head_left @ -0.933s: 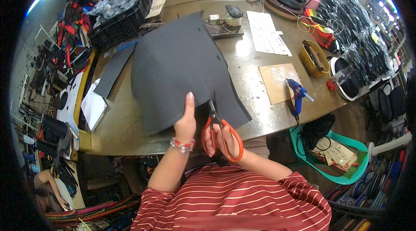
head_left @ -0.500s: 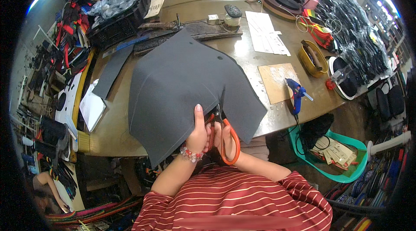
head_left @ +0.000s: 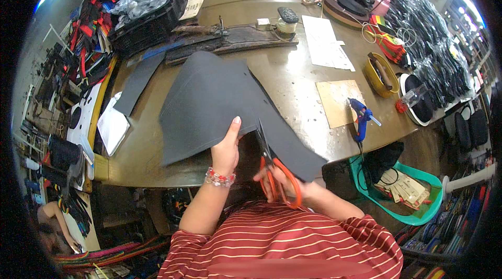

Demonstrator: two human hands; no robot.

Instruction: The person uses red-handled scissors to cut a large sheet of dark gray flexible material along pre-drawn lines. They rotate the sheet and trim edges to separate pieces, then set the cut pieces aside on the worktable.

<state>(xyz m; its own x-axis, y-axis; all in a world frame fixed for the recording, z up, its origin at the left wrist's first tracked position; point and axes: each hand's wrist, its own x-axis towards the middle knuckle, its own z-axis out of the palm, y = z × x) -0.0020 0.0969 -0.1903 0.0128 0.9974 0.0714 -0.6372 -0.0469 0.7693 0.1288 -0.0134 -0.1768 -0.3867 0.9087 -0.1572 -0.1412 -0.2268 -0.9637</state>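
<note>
A large dark grey sheet (head_left: pixel 204 101) lies over the near part of the metal-topped table (head_left: pixel 130 164), its right strip parted along a cut. My left hand (head_left: pixel 226 153) grips the sheet's near edge, thumb on top, with a red-and-clear beaded bracelet at the wrist. My right hand (head_left: pixel 274 182) holds orange-handled scissors (head_left: pixel 280 185), their dark blades pointing away from me at the cut in the sheet.
A blue glue gun (head_left: pixel 360 119) rests by a tan board (head_left: pixel 334 101). A yellow tray (head_left: pixel 381 83), papers (head_left: pixel 324 43), a black crate (head_left: pixel 144 33) and bagged items (head_left: pixel 444 59) surround them. A teal tub (head_left: pixel 413 216) sits below; another person's arm (head_left: pixel 57 216) shows at left.
The sheet's far part has sunk toward me and its right strip hangs farther right and down. My left hand has shifted slightly back left; my right hand with the scissors has moved right and down.
</note>
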